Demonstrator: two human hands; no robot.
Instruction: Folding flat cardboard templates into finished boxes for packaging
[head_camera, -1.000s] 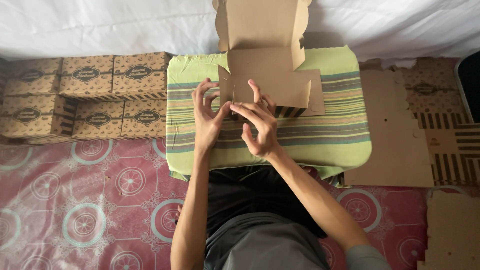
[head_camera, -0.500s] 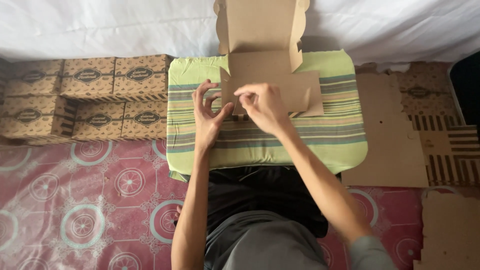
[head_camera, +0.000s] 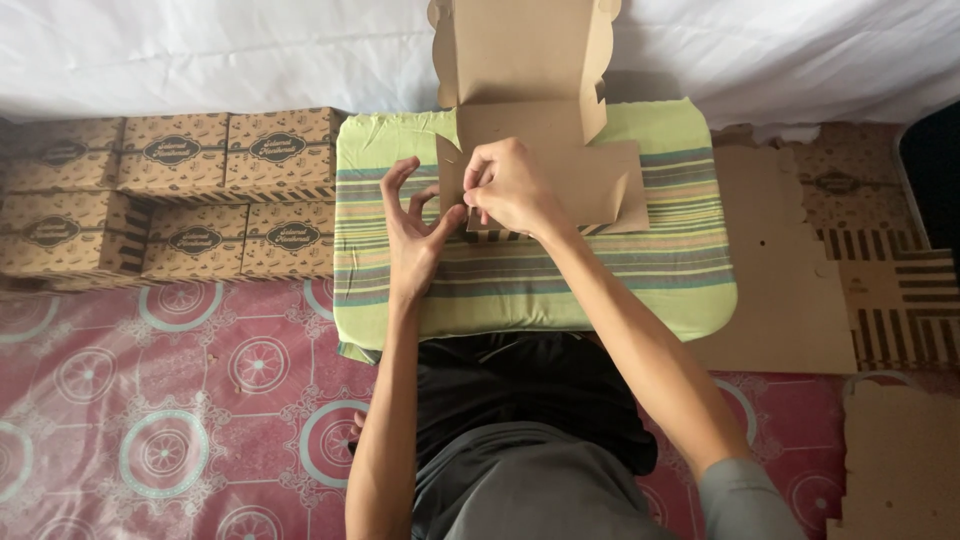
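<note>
On striped cushion (head_camera: 620, 270), brown cardboard box (head_camera: 545, 165), half-folded, lid upright

The bare near half of the striped green cushion (head_camera: 600, 285) lies open in front of the half-folded cardboard box (head_camera: 545, 165), so a hand can come in from the near edge or from the cushion's right end unhindered. Straight ahead, the box's raised lid stands like a wall against the white sheet (head_camera: 200, 50), blocking any reach over the far side. Both the left hand (head_camera: 415, 225) and right hand (head_camera: 510, 185) crowd the box's left front corner. To the left, stacked finished boxes (head_camera: 170, 195) appear to stand hard against the cushion. To the right, flat cardboard blanks (head_camera: 790, 260) lie low and passable. The patterned floor mat (head_camera: 170, 400) at lower left is free.
</note>
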